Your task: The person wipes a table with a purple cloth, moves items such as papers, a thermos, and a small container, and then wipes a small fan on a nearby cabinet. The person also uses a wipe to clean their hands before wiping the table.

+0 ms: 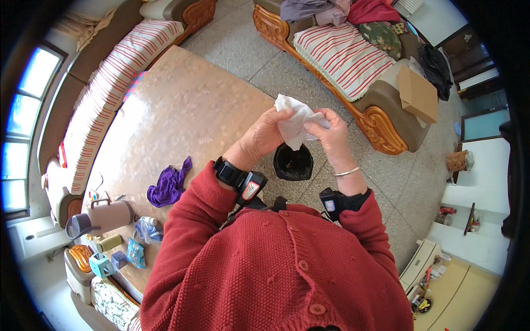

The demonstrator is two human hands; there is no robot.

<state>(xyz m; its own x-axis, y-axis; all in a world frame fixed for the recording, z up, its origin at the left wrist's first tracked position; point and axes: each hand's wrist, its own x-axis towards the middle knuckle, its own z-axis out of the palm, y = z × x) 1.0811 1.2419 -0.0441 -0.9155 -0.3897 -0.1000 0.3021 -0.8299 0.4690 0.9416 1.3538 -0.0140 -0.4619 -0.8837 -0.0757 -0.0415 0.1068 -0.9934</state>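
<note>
A crumpled white paper tissue [296, 126] is stretched between my two hands. My left hand [265, 130] pinches its left side between thumb and fingers, close to the table corner. On the other side my right hand [331, 134] grips the tissue's right edge, thumb on top. Below the tissue, on the floor, stands a black bin [293, 163] with a few small bits inside; the tissue's lower tip overlaps its far rim in the picture. A purple cloth [169, 184] lies bunched on the wooden table [198, 99] to my left.
A pink thermos jug [105, 217], a blue snack packet [136, 253], a turquoise holder [100, 265] and a knotted plastic bag [149, 229] stand at the table's near left. A sofa with a striped cover [343, 53] and a cardboard box [417, 95] is ahead right.
</note>
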